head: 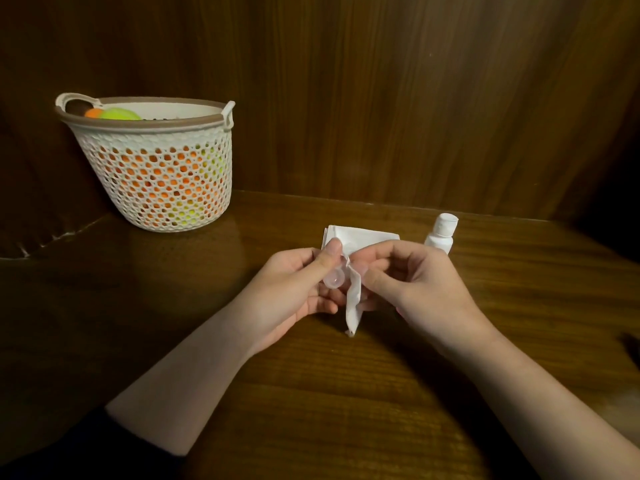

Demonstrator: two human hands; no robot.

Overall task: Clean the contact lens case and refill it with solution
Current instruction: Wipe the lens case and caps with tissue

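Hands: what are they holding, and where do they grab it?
The left hand pinches the clear lens case at its upper end. The right hand pinches a white tissue near its top.

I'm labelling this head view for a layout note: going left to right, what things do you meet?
Basket → left hand → contact lens case → right hand → solution bottle.

wooden table (346, 393) | on it: lattice basket (156, 174); folded tissue (360, 237); white bottle (440, 234), upright
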